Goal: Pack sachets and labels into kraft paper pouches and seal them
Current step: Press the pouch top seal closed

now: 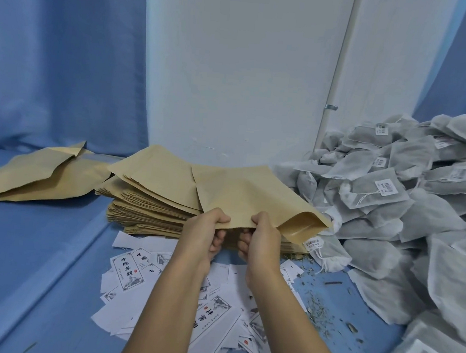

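A kraft paper pouch (248, 196) is lifted a little above the stack of flat pouches (151, 197), its mouth gaping at the right end. My left hand (208, 232) pinches the near edge of the pouch, thumb on top and fingers underneath. My right hand (261, 236) pinches the same edge just to the right. White printed labels (214, 310) lie scattered on the blue surface under my forearms. A heap of grey mesh sachets (409, 214) with barcode tags fills the right side.
Two larger kraft pouches (37, 173) lie flat at the left. A white wall panel (236, 64) stands behind the stack, with blue curtains on both sides. Dried herb crumbs (319, 299) are strewn on the blue surface near the sachets.
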A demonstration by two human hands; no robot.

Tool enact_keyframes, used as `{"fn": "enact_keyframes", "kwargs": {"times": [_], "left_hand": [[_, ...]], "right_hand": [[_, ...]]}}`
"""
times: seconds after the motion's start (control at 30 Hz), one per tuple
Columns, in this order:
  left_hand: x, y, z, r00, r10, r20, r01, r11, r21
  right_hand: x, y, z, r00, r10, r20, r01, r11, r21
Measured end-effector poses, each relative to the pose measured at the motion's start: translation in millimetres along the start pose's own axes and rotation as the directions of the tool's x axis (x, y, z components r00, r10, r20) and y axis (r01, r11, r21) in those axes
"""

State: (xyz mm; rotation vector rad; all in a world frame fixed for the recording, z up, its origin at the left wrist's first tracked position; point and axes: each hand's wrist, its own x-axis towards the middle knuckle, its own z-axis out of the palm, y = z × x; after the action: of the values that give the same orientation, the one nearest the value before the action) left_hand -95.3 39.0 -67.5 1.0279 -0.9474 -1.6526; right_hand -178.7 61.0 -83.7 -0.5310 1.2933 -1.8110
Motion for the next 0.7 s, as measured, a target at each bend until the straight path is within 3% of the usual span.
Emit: {"fn": "enact_keyframes", "kwargs": {"times": [0.2,0.43,0.57,0.7], "left_hand": [[1.9,-3.6,1.7,0.988,0.054,-0.145,-0.076,0.986,-0.148],[-3.4,-7.5,8.5,0.998,0.063,-0.024,-0.062,0.997,0.048],[-4.1,-7.7,10.9,0.984,0.139,-0.109,-0.126,0.985,0.114],[-6.0,-8.5,15.5,0.993,0.11,-0.049,-0.101,0.983,0.154]], "right_hand": [[0.4,-0.4,2.7,0.998,0.065,0.023,-0.068,0.986,0.151],[-0.5,2.2,-2.3,0.973,0.126,0.193,-0.14,0.988,0.061],[2.2,5.5,-2.5,0.987,0.099,0.124,-0.125,0.967,0.222],[2.8,6.1,-3.2,0.984,0.094,0.154,-0.117,0.981,0.152]]}}
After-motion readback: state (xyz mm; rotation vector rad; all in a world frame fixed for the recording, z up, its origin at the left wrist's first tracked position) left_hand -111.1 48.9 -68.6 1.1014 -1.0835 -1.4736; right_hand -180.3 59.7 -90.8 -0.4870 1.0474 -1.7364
